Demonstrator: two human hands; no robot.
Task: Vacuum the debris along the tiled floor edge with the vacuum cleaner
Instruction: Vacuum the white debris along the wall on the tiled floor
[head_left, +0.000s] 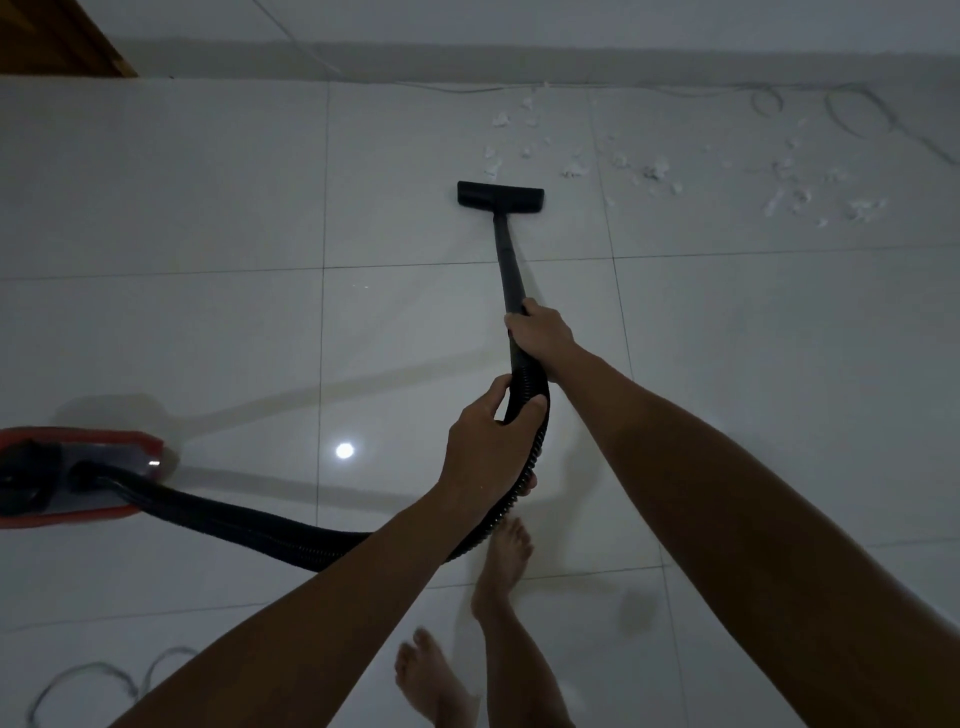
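A black vacuum wand (506, 260) runs forward to a flat black floor nozzle (500, 194) resting on the white tiles. My right hand (540, 335) grips the wand's lower end. My left hand (485, 447) grips the ribbed black hose (249, 525) just below it. The hose curves left to the red and black vacuum body (67, 473) on the floor. White debris (660, 171) lies scattered just beyond and to the right of the nozzle, near the wall edge.
The wall base (519, 62) runs across the top, with a thin white cable (852, 119) looping along it at the right. A wooden door frame (57, 36) stands top left. Another cable loop (93, 680) lies bottom left. My bare feet (498, 571) stand below the hands.
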